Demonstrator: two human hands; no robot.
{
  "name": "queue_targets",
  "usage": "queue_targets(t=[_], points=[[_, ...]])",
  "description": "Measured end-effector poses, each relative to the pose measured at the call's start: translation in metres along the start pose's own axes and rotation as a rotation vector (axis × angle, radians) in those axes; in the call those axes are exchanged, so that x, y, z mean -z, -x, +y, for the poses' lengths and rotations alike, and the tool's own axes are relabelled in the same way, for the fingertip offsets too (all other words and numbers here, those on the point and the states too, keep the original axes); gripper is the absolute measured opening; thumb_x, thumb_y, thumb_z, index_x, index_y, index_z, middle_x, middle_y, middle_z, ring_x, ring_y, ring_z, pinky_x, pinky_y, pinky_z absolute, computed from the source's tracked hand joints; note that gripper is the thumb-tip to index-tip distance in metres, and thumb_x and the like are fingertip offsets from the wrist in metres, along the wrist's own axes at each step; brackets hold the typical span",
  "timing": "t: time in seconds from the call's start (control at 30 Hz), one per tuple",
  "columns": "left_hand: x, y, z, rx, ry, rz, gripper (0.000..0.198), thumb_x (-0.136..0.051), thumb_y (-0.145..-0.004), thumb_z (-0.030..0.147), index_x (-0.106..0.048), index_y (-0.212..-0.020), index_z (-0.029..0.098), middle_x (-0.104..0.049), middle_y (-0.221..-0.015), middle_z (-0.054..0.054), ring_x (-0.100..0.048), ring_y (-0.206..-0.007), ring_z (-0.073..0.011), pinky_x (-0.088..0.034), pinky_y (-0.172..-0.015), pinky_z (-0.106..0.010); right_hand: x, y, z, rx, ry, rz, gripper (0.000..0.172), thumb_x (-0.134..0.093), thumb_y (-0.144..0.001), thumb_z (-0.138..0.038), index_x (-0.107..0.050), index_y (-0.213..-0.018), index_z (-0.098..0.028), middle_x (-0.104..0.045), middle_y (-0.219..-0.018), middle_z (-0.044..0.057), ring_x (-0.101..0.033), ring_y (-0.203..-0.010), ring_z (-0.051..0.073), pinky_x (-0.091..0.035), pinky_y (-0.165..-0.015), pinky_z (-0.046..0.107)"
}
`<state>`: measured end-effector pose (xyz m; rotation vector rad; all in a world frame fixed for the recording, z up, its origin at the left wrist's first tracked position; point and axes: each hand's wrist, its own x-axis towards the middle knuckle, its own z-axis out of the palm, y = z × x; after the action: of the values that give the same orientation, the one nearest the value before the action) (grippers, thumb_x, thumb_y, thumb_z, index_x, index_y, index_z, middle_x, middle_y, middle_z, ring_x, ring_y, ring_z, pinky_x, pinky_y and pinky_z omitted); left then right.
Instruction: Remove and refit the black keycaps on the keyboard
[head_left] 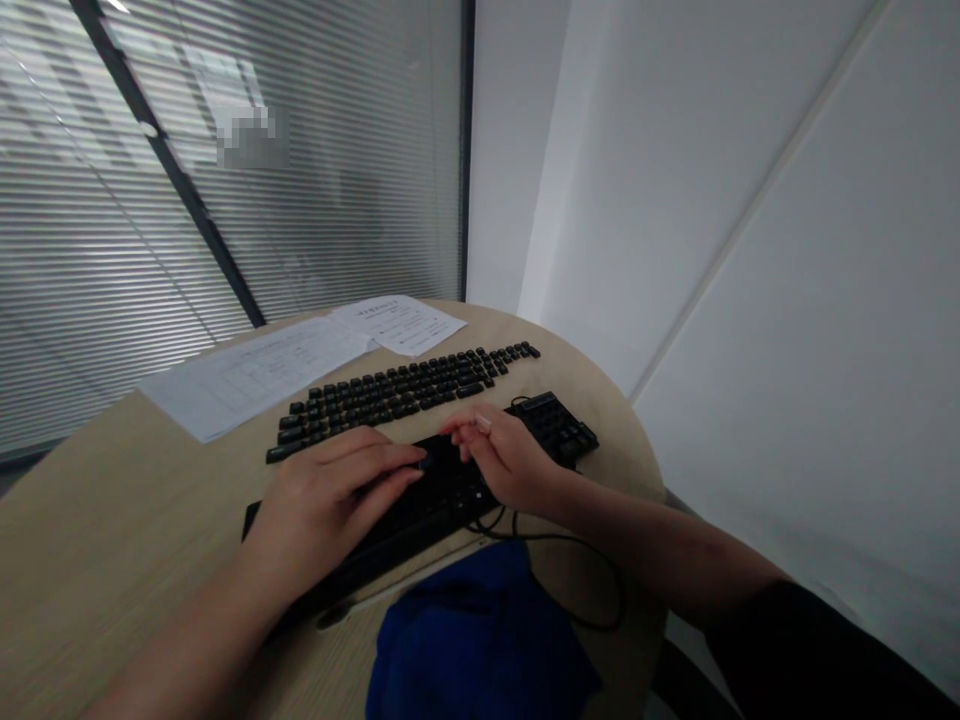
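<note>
the black keyboard (427, 505) lies on the round wooden table (112, 530) beneath both hands, slanting up to the right. the left hand (322, 505) is over its left part, thumb and fingertips drawn narrowly together around a small dark piece (425, 461), apparently a keycap, just above the board. the right hand (514, 458) is over the right part, its fingers curled close together near the left fingertips; a small pale spot shows at them, but i cannot tell whether it is something held. the keyboard's number block (555, 422) shows beyond the right wrist. past the hands, loose black keycaps (397, 391) stand in about 5 slanting rows, with 2 printed sheets (277, 365) behind them. nearer the person are a blue cloth (480, 630) and a looped black cable (621, 590).
</note>
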<state>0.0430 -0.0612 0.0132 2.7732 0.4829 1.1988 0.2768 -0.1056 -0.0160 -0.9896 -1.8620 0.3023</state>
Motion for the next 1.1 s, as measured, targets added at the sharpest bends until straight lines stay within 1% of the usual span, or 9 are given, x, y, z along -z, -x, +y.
queue_targets(t=[0.13,0.23,0.53,0.63,0.7,0.73,0.8,0.9,1.1], points=[[-0.002,-0.002,0.004,-0.05,-0.001,0.021,0.013,-0.064,-0.101,0.025,-0.075,-0.105,0.019,-0.075,-0.089,-0.002,-0.072,-0.076,-0.0125,-0.058,-0.071,-0.021,-0.005,0.003,0.0,-0.029,-0.062,-0.122,0.027,-0.053,-0.102,-0.035,-0.073,-0.11,-0.018,-0.07,-0.087,0.005,-0.064,-0.079,0.017,-0.051,-0.074,0.03],[-0.003,-0.003,0.004,-0.081,0.012,0.01,0.014,-0.063,-0.101,0.024,-0.075,-0.106,0.018,-0.075,-0.089,-0.003,-0.071,-0.076,-0.0123,-0.057,-0.07,-0.02,-0.004,0.004,0.002,-0.114,-0.143,-0.162,0.028,-0.065,-0.096,-0.04,-0.074,-0.11,-0.018,-0.063,-0.075,-0.001,-0.053,-0.062,0.012,-0.045,-0.06,0.025],[-0.009,0.002,0.001,-0.072,0.024,-0.07,0.019,-0.06,-0.103,0.028,-0.075,-0.108,0.02,-0.076,-0.092,-0.004,-0.072,-0.079,-0.0156,-0.057,-0.07,-0.026,0.004,-0.002,0.009,-0.269,-0.315,-0.341,0.026,-0.078,-0.085,-0.041,-0.074,-0.096,-0.018,-0.055,-0.067,-0.005,-0.046,-0.059,0.01,-0.039,-0.055,0.024],[-0.008,0.003,0.001,-0.012,0.01,-0.087,0.027,-0.06,-0.102,0.035,-0.071,-0.121,0.019,-0.074,-0.088,-0.003,-0.071,-0.074,-0.0159,-0.056,-0.068,-0.027,0.027,-0.01,0.01,-0.21,-0.16,-0.283,0.022,-0.08,-0.082,-0.039,-0.074,-0.091,-0.019,-0.06,-0.07,-0.003,-0.05,-0.061,0.011,-0.042,-0.058,0.025],[-0.005,0.003,-0.003,0.028,-0.013,-0.08,0.032,-0.06,-0.102,0.04,-0.07,-0.124,0.019,-0.072,-0.082,-0.002,-0.068,-0.069,-0.0157,-0.055,-0.065,-0.027,0.052,-0.021,0.018,-0.213,-0.059,-0.094,0.022,-0.079,-0.083,-0.037,-0.075,-0.096,-0.02,-0.067,-0.08,0.0,-0.056,-0.068,0.012,-0.046,-0.064,0.027],[-0.003,0.003,-0.006,0.045,-0.022,-0.076,0.032,-0.059,-0.102,0.041,-0.071,-0.123,0.02,-0.072,-0.081,-0.002,-0.068,-0.068,-0.0157,-0.054,-0.065,-0.027,0.066,-0.028,0.025,-0.227,-0.035,0.018,0.023,-0.078,-0.084,-0.038,-0.074,-0.098,-0.02,-0.069,-0.081,0.0,-0.057,-0.068,0.012,-0.047,-0.065,0.028],[0.002,0.004,-0.014,0.086,-0.034,-0.075,0.03,-0.057,-0.102,0.043,-0.074,-0.114,0.022,-0.072,-0.081,-0.002,-0.068,-0.069,-0.0162,-0.054,-0.064,-0.028,0.094,-0.045,0.046,-0.246,0.016,0.093,0.027,-0.077,-0.084,-0.039,-0.074,-0.101,-0.019,-0.071,-0.085,0.002,-0.059,-0.072,0.014,-0.048,-0.068,0.03],[0.006,0.006,-0.027,0.151,-0.036,-0.085,0.029,-0.056,-0.101,0.045,-0.075,-0.102,0.024,-0.076,-0.086,-0.002,-0.069,-0.071,-0.0171,-0.054,-0.066,-0.029,0.12,-0.065,0.088,-0.306,0.157,-0.025,0.031,-0.08,-0.08,-0.04,-0.076,-0.098,-0.016,-0.07,-0.077,0.002,-0.055,-0.066,0.013,-0.045,-0.066,0.03],[0.006,0.01,-0.041,0.26,-0.047,-0.146,0.031,-0.053,-0.1,0.045,-0.076,-0.094,0.025,-0.077,-0.088,-0.002,-0.07,-0.074,-0.0188,-0.055,-0.066,-0.03,0.114,-0.062,0.157,-0.447,0.347,-0.207,0.025,-0.073,-0.085,-0.035,-0.077,-0.098,-0.014,-0.07,-0.078,0.002,-0.057,-0.069,0.014,-0.044,-0.068,0.029]])
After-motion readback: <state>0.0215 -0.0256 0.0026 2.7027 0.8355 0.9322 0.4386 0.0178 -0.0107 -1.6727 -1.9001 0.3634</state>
